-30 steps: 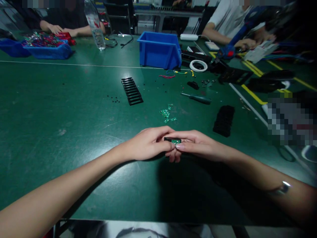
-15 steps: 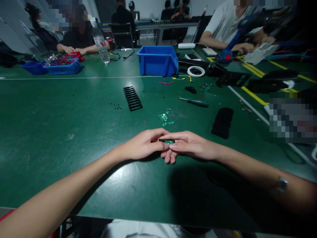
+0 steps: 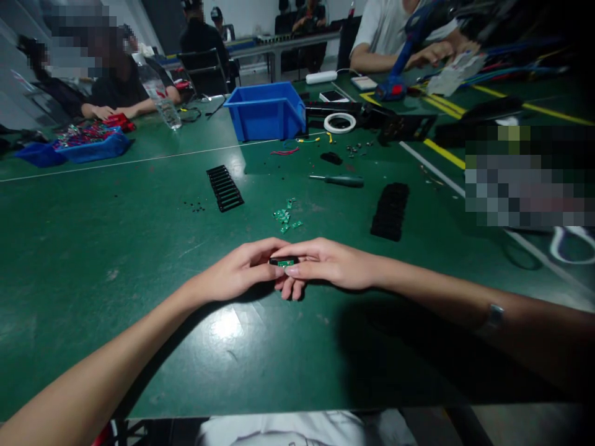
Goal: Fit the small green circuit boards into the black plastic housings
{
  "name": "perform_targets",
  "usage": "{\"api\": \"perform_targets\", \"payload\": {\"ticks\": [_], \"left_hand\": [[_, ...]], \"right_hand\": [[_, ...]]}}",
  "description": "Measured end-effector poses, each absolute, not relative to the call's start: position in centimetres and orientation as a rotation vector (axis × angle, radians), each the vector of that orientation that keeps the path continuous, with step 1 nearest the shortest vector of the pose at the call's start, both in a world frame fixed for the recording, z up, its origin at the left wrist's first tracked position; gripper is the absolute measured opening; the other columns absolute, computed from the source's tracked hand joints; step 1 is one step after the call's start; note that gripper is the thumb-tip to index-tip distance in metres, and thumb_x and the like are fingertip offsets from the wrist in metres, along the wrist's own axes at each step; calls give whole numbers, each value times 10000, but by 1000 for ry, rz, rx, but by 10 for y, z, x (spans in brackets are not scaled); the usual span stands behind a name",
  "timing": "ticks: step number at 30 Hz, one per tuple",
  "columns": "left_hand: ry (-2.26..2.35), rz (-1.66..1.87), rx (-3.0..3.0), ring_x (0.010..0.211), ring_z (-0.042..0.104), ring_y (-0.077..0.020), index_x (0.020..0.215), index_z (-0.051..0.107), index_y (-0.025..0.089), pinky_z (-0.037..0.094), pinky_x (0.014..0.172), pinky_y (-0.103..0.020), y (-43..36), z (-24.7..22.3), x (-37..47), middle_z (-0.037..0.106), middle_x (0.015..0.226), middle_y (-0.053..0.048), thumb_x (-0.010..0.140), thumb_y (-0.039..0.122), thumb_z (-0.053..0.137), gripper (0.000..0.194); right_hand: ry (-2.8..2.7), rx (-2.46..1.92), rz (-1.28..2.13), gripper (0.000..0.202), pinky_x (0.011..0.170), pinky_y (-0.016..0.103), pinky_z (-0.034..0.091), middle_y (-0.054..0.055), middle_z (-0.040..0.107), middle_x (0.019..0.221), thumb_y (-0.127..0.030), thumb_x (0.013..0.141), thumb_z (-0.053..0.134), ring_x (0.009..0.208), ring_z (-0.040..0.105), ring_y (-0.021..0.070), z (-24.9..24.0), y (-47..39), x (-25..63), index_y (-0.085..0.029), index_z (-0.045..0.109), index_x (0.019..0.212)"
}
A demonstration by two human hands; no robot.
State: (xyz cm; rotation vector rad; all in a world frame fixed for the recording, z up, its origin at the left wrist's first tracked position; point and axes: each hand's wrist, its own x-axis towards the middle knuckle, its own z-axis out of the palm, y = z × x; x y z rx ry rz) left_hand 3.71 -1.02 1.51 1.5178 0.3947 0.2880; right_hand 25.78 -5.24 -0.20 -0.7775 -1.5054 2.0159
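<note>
— Head view: what's held?
— One black part [image 3: 274, 261] with one green board [image 3: 285, 264], gripped by left hand [image 3: 235, 271] and right hand [image 3: 341, 263] together.
— Beyond the hands?
— One screwdriver [image 3: 344, 181], one rack [image 3: 225, 188], one board pile [image 3: 281, 215], too small to count.

Bare forearms [image 3: 134, 345], silvery band [image 3: 495, 315] on the right, white clothing [image 3: 274, 430].
</note>
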Motion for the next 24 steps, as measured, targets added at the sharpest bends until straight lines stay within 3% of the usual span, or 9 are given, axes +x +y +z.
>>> {"api": "perform_targets", "payload": {"ticks": [24], "left_hand": [[394,297,1593,800,627,-139,1294,576,116,461,697,-230,-8,16,34,675,891,-47,963,209,586,343]], "right_hand": [[-1632,-862,1931,555,820,359,595,160,770,990,-285,1017,557,854,755,194,2,-52,257,-50,409,1498]]}}
